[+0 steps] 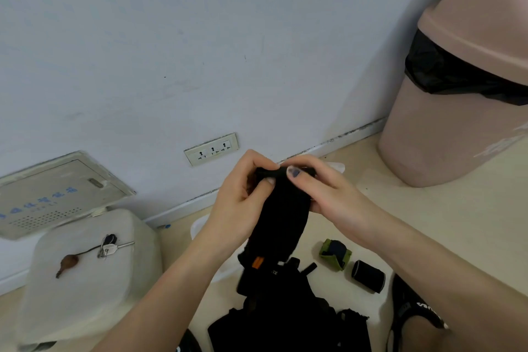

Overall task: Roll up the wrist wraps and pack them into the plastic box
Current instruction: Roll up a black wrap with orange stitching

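Both hands are working at chest height in front of the wall. The left hand (243, 197) is pinching the top end of a black wrist wrap (281, 208), thumb curled onto the fabric and fingers bent behind it. The right hand (323, 191) is gripping the same top end from the other side, its thumb pressing on the folded edge. The wrap is hanging downward between the hands, with an orange tag (258, 262) showing near its lower part; the lower end is merging with a dark pile of fabric (288, 320) lying on the floor, and the two cannot be told apart there.

A green rolled wrap (335, 254) is sitting on the floor to the right, and a black rolled wrap (368, 276) is lying just beside it. A clear plastic box (200, 226) is showing partly behind the left forearm, on the floor near the wall.

A white container (85, 274) at left is carrying a bunch of keys (110, 246). A pink bin (457, 94) with a black liner is standing at right. A socket plate (211, 148) is sitting low on the wall
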`<action>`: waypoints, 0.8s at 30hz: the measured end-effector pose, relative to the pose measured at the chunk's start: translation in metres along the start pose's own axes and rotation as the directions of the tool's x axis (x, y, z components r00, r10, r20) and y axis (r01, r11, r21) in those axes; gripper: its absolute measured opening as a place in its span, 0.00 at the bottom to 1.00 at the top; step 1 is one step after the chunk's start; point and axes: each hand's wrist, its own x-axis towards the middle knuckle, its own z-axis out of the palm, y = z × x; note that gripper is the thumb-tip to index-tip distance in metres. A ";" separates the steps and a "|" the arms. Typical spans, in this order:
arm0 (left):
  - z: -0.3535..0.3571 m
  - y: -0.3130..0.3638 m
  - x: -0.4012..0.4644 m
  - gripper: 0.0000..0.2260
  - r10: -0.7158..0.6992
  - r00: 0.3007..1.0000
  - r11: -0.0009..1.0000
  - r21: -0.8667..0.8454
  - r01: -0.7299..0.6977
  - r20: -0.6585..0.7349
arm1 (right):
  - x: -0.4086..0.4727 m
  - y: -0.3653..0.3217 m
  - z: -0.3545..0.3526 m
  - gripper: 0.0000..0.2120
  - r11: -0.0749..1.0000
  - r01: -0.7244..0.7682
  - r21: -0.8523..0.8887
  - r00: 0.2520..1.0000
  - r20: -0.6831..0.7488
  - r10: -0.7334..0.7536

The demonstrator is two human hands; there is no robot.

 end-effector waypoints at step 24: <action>-0.003 0.005 0.002 0.04 -0.099 0.976 0.974 -0.184 0.135 0.194 | -0.004 0.005 0.001 0.05 0.987 0.156 0.037 0.982 -0.115 -0.151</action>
